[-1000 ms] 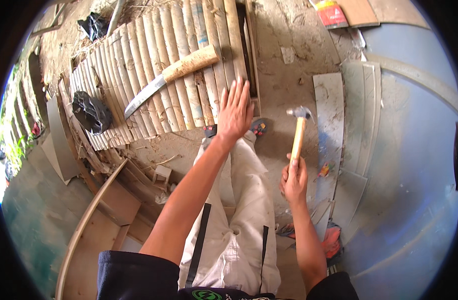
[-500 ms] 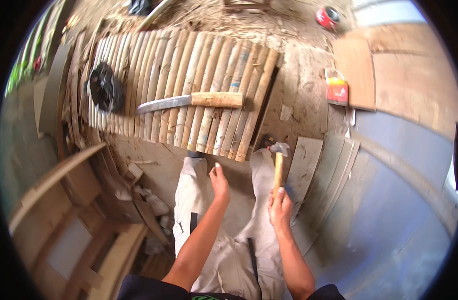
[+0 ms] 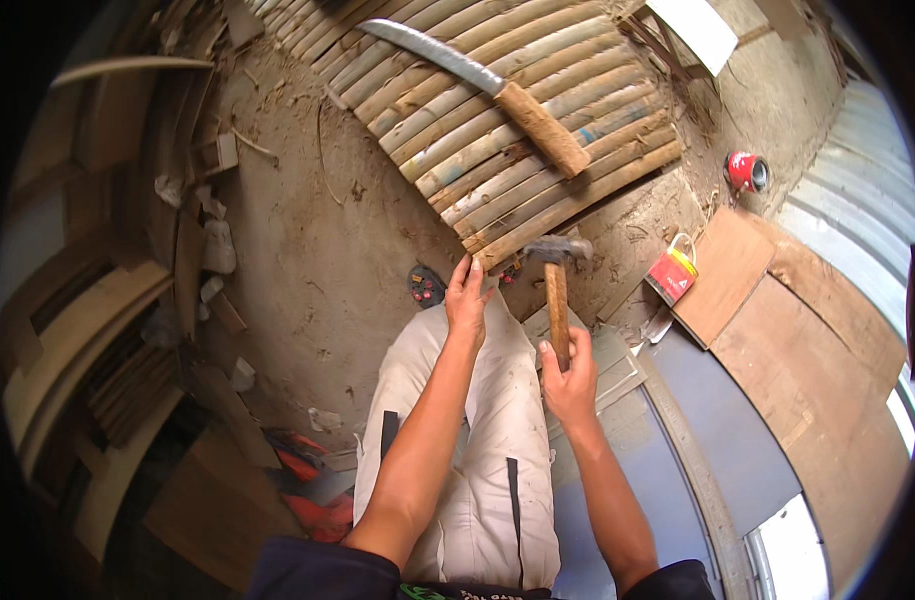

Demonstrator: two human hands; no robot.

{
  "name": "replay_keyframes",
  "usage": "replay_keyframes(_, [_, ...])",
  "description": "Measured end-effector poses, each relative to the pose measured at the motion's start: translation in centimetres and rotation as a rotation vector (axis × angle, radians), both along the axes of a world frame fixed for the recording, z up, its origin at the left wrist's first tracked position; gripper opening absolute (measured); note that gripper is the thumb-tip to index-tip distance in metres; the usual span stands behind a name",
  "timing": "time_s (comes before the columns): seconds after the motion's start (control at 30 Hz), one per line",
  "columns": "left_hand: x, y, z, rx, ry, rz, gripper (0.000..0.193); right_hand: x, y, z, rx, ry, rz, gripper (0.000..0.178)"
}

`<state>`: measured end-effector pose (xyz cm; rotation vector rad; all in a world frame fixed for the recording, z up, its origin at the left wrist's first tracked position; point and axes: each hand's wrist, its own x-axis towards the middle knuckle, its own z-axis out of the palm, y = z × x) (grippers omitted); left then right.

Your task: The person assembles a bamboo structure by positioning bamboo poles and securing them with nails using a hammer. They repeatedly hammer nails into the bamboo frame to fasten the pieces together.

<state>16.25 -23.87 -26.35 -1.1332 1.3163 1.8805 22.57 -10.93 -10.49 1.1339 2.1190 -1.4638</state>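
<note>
My right hand (image 3: 570, 378) is wrapped round the wooden handle of a hammer (image 3: 557, 312). The hammer's metal head is up, close to the near edge of a slatted platform (image 3: 418, 128) made of round poles. At the near corner of that platform, the fingertips of my left hand (image 3: 466, 308) are pinched together against the end of the last pole. Whatever lies between them, if anything, is too small to make out. Across the poles lies a large knife (image 3: 544, 128) with a thick wooden handle, its curved blade pointing to the far left.
To the right stand a red and yellow can (image 3: 673, 275) with a handle and, farther back, a red tin (image 3: 746, 172). Plywood sheets (image 3: 788, 350) lean or lie at the right. Stacked boards (image 3: 88, 345) fill the left side. A sandal (image 3: 427, 287) shows on one foot.
The whole view has turned, so the platform now slants toward the upper right. My left hand has come up to the platform's corner, and the hammer is nearer its edge.
</note>
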Motion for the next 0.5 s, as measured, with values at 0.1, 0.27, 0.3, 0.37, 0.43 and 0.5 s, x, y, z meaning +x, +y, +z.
replay_keyframes(0.1, [-0.1,0.5,-0.5,-0.107,0.001,-0.008,0.064,-2.5,0.6,-1.5,0.082,0.054,0.273,0.03])
replay_keyframes(0.27, [1.0,2.1,-2.3,-0.1,0.211,0.124,0.067,-3.9,0.5,-2.5,0.107,0.124,0.476,0.03])
replay_keyframes(0.3, [1.3,2.4,-2.6,-0.08,0.201,0.147,0.067,-4.3,0.7,-2.5,0.113,0.176,0.519,0.031])
replay_keyframes(0.37, [1.7,3.1,-3.2,0.011,0.155,0.23,0.071,-5.4,1.2,-2.7,0.127,0.237,0.666,0.034])
replay_keyframes(0.43, [1.9,4.0,-3.8,-0.041,0.178,0.265,0.067,-6.6,1.9,-2.9,0.161,0.14,0.806,0.036])
replay_keyframes(0.5, [2.0,4.8,-4.2,-0.188,0.118,0.199,0.059,-7.6,2.4,-3.1,0.208,0.115,0.91,0.038])
